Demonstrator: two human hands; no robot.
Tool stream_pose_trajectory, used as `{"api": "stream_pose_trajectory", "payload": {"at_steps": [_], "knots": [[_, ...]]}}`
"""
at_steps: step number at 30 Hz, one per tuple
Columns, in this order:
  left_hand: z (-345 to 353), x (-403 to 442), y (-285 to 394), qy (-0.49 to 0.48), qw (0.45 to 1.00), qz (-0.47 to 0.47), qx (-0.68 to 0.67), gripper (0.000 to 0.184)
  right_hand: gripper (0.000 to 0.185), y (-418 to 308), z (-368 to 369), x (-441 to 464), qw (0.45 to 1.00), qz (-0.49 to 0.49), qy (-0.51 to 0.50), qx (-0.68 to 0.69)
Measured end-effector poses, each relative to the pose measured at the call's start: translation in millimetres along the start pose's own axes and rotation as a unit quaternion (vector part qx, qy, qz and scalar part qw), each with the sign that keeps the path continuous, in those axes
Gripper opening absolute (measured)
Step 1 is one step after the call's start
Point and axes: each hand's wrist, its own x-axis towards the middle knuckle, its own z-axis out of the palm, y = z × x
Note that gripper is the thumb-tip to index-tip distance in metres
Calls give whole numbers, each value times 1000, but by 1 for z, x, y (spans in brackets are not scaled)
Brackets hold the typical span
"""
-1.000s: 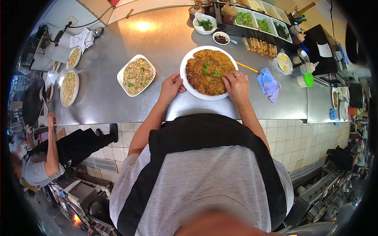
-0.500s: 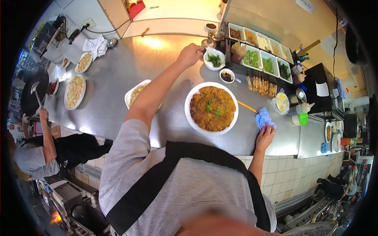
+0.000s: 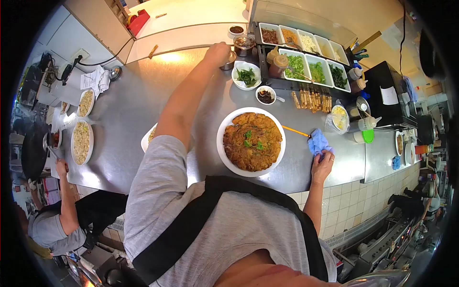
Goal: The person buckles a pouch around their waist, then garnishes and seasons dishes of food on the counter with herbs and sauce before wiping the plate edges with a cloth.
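Note:
My left hand (image 3: 218, 54) reaches to the back of the counter, its fingers closed beside a metal container (image 3: 229, 61); what they hold is hidden. Curled at the lower edge of a crumpled blue cloth (image 3: 319, 142), my right hand (image 3: 323, 165) has its fingertips on the fabric. Between my arms, a round white plate (image 3: 221, 152) bears a flat browned omelette-like dish (image 3: 253, 143) topped with green leaves. Just right of my left hand are a white bowl of green leaves (image 3: 246, 77) and a small dish of dark sauce (image 3: 265, 95).
Trays of chopped ingredients (image 3: 294, 64), bottles (image 3: 278, 67) and clipped wooden sticks (image 3: 313, 99) line the back right. My left arm partly covers a rice dish (image 3: 148, 138). Further left are another rice dish (image 3: 81, 142) and a co-worker (image 3: 60, 220) with a ladle at a wok.
My left hand has left the plate's side and reached to the back containers. My right hand has let go of the garnish and moved right to the cloth. The view has shifted.

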Motion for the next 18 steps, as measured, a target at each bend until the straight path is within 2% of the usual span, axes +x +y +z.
{"api": "stream_pose_trajectory", "payload": {"at_steps": [3,7,10,13,14,17,18], "knots": [[-15,-32,-7,-38,998,-55,-18,22,22,-3,-2,0,1000,5,-1,1],[-44,-90,12,-76,997,0,-26,22,22,-3,-1,-1,1000,-2,-2,-4],[-54,-120,28,-90,992,43,-82,22,21,-5,-2,0,1000,-19,8,-4],[-74,-122,35,-130,972,18,-193,23,21,-4,-4,-4,1000,-20,4,-6],[-82,-120,32,-110,962,-11,-250,25,21,-4,-4,-3,1000,-22,1,-3],[-72,-101,-3,-46,966,-50,-251,24,21,-3,-3,-4,1000,-24,-4,-8],[-62,-96,-12,-53,984,-64,-161,22,22,-1,-1,-2,1000,-28,0,-11]]}}
